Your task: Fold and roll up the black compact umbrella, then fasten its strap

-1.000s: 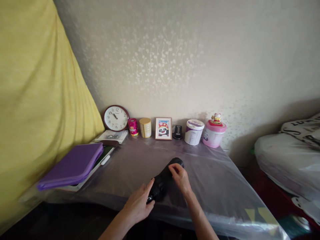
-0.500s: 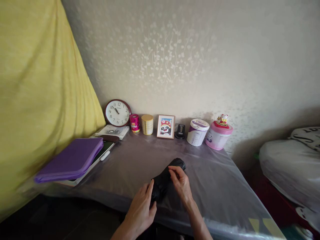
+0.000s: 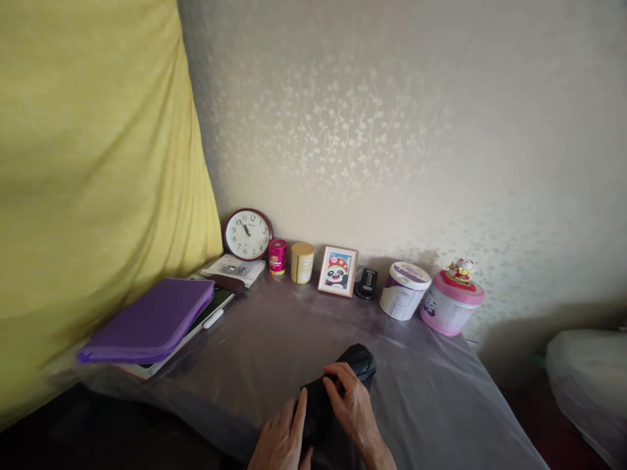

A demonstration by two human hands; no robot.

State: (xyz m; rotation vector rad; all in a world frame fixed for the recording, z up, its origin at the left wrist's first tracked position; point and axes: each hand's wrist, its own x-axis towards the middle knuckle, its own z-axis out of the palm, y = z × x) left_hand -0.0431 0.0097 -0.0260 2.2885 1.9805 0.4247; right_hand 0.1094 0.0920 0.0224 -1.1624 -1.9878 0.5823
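A black folded umbrella [image 3: 360,362] lies at a slant on the table's front part, its far end pointing up and right. My left hand [image 3: 283,434] is wrapped around its near end, thumb on one side and fingers on the other. Over the umbrella's middle, my right hand [image 3: 350,398] is closed, thumb and fingertips pinched together on the dark fabric. The two hands sit close together. Part of the near end is hidden behind my left hand.
The table [image 3: 245,365] has a grey cover. Along the wall stand a clock [image 3: 248,235], a pink can [image 3: 277,258], a yellow tin [image 3: 302,264], a picture frame [image 3: 337,271], a black object [image 3: 366,284], a white tub [image 3: 404,294] and a pink tub [image 3: 448,310]. A purple folder [image 3: 147,320] lies left.
The view has tilted up and turned left, so everything sits lower and further right. My right hand has slid along the umbrella toward my left hand, still pinching.
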